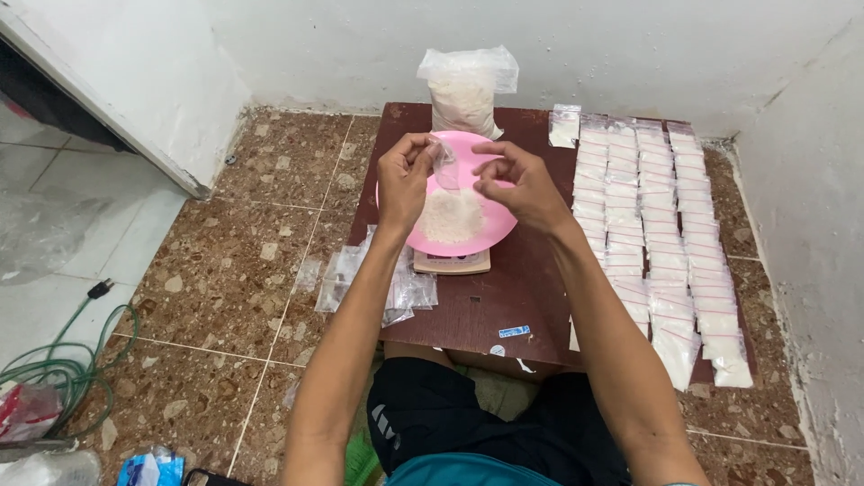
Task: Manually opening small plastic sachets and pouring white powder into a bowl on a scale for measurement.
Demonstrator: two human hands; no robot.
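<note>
A teal shirt hem [463,470] and black shorts [477,418] are seen at the bottom edge, nearest the camera, where a person is seated on a brown speckled tile floor [243,270] before a low dark-brown table [504,297]. Both forearms are stretched toward twelve o'clock. A small clear plastic bag [443,163] is held above a pink plate [490,229]: its left edge is pinched between thumb and fingers of the left hand [403,180], while the fingertips of the right hand [522,184] are pressed together just beside the bag at three o'clock; whether they touch it cannot be told. A mound of white powder [450,216] is heaped on the plate, which is set on a small beige scale [453,262].

At twelve o'clock from the plate, a large clear sack of white powder [466,90] is stood against the white wall [540,45]. At three o'clock, filled small bags [661,234] are laid out in overlapping columns down the right side of the table. At seven o'clock from the plate, empty clear bags [369,279] are piled over the table's left edge. A green hose [67,364] is coiled on the floor at eight o'clock, near the frame's left border.
</note>
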